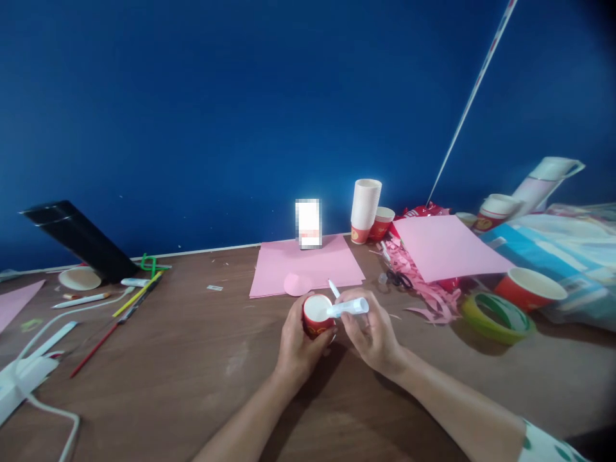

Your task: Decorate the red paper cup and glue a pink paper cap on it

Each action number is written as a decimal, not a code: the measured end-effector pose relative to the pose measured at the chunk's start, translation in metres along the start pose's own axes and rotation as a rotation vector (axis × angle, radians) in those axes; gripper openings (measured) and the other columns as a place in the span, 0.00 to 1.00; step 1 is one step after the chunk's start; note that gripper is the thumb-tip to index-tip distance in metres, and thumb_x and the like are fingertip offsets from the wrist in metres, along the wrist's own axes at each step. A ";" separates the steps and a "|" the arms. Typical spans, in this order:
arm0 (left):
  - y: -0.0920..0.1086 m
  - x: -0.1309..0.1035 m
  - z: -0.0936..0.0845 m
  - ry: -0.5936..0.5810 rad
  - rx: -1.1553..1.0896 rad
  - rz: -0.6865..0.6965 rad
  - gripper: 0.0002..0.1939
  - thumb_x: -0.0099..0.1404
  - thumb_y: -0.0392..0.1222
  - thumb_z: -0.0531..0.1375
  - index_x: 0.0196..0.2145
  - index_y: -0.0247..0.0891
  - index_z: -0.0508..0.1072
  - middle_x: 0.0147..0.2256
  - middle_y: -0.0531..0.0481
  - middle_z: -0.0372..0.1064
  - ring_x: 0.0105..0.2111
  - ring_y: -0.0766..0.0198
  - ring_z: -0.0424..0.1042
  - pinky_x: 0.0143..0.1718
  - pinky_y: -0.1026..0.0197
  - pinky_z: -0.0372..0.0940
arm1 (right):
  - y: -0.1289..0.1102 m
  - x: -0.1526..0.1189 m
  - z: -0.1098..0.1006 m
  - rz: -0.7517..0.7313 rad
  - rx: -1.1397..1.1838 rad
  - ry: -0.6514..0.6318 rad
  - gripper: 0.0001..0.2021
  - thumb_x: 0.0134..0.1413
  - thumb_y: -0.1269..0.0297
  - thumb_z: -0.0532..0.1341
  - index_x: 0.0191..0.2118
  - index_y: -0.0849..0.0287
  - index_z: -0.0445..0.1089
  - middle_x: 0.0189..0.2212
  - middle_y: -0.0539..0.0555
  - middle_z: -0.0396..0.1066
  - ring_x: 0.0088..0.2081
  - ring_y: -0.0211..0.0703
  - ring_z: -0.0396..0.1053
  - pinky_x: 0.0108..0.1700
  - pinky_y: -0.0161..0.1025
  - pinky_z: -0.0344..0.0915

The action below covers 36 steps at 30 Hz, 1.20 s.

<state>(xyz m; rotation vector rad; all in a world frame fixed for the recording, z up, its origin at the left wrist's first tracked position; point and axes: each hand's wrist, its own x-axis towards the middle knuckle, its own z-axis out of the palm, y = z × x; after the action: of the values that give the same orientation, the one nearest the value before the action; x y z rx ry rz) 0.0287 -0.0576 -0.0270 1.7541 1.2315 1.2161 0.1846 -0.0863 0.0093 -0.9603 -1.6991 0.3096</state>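
Observation:
My left hand (299, 343) is wrapped around a small red paper cup (317, 327) with a white inside, its mouth tilted up toward me. In my right hand (373, 337) is a white glue tube (353, 307), gripped between thumb and fingers, its narrow end at the cup's rim. A thin white pointed piece (333, 287) sticks out past the same hand's fingers; its kind I cannot make out. Just beyond the cup, a pink paper circle (297, 283) lies at the front edge of stacked pink sheets (274, 266).
A stack of paper cups (366, 205), scissors (399, 278), pink paper strips (436, 301), green tape (498, 319) and a red cup (529, 289) stand or lie right. Left are a black flask (81, 237), a red stick (99, 346) and a white cable (52, 321). A blue wall (216, 128) rises behind.

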 end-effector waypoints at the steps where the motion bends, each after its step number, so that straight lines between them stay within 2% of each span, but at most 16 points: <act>1: 0.001 0.000 0.000 -0.001 0.006 0.000 0.29 0.49 0.39 0.65 0.50 0.40 0.64 0.45 0.46 0.69 0.44 0.56 0.69 0.47 0.54 0.63 | 0.000 0.000 0.000 0.000 -0.003 -0.001 0.09 0.58 0.73 0.55 0.44 0.57 0.61 0.37 0.54 0.65 0.39 0.42 0.66 0.44 0.38 0.63; 10: 0.002 0.000 -0.001 -0.016 -0.027 -0.068 0.30 0.49 0.42 0.66 0.50 0.38 0.64 0.46 0.44 0.69 0.44 0.55 0.69 0.47 0.53 0.63 | 0.004 0.001 0.000 0.043 0.024 0.008 0.08 0.58 0.72 0.54 0.43 0.57 0.60 0.36 0.53 0.65 0.37 0.40 0.66 0.42 0.36 0.64; 25: 0.001 0.000 -0.001 -0.001 -0.054 -0.099 0.31 0.49 0.44 0.66 0.51 0.38 0.64 0.47 0.44 0.69 0.45 0.54 0.70 0.48 0.53 0.63 | 0.005 0.003 -0.002 0.083 -0.017 0.004 0.04 0.56 0.72 0.54 0.38 0.57 0.61 0.31 0.51 0.66 0.31 0.39 0.66 0.36 0.35 0.64; 31: 0.005 0.000 -0.003 0.008 -0.015 -0.080 0.31 0.49 0.43 0.66 0.50 0.37 0.64 0.47 0.43 0.70 0.46 0.54 0.69 0.49 0.52 0.63 | 0.010 0.000 0.002 0.192 0.055 0.134 0.03 0.58 0.70 0.54 0.38 0.57 0.61 0.33 0.52 0.67 0.34 0.40 0.67 0.39 0.37 0.66; 36: 0.008 0.001 -0.003 0.006 -0.004 -0.060 0.29 0.49 0.43 0.66 0.49 0.37 0.65 0.47 0.43 0.69 0.47 0.54 0.69 0.50 0.51 0.63 | 0.010 0.000 0.004 0.221 0.087 0.130 0.05 0.58 0.68 0.56 0.41 0.57 0.61 0.35 0.54 0.68 0.36 0.41 0.68 0.41 0.39 0.67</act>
<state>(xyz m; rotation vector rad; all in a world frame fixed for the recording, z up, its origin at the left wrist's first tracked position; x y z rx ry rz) 0.0287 -0.0593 -0.0188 1.6990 1.2751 1.1891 0.1851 -0.0786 0.0012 -1.0820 -1.4528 0.4528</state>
